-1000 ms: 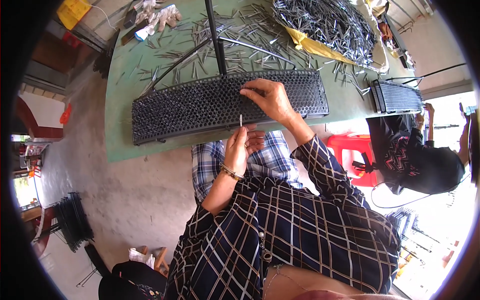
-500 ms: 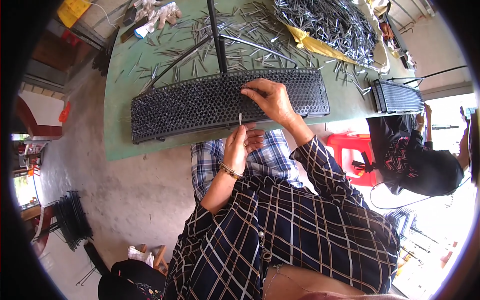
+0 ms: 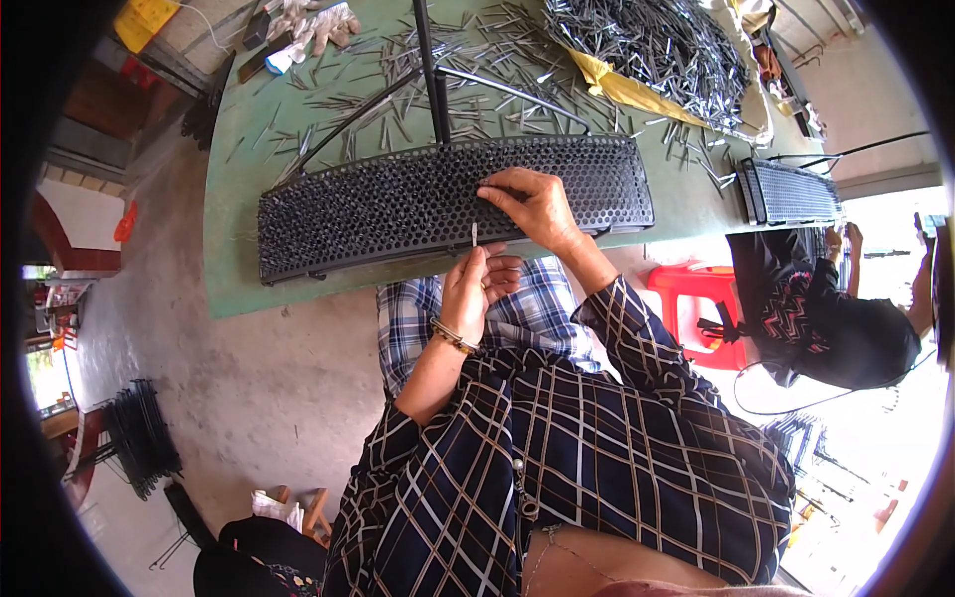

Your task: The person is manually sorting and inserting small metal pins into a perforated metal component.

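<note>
A long black perforated panel (image 3: 602,189) lies along the near edge of the green table, its left holes crowded with dark bits and its right holes bare. At the panel's middle, my right hand (image 3: 540,209) has thumb and fingertips pinched against the surface; whatever they hold is too small to make out. Below the front edge, my left hand (image 3: 470,294) is closed, pinching a thin pale strip (image 3: 475,235) upright between thumb and finger. Black metal rods (image 3: 434,90) rise behind the panel.
Loose dark strips (image 3: 383,109) litter the green table (image 3: 239,189). A heaped sack of strips (image 3: 657,60) sits far right, work gloves (image 3: 323,30) far left. Another panel (image 3: 796,192) lies to the right, by a co-worker in black (image 3: 846,328) and a red stool (image 3: 686,289).
Both hands keep nearly the same pose; my right fingertips have shifted very slightly on the panel. The co-worker's hands at the right have moved a little.
</note>
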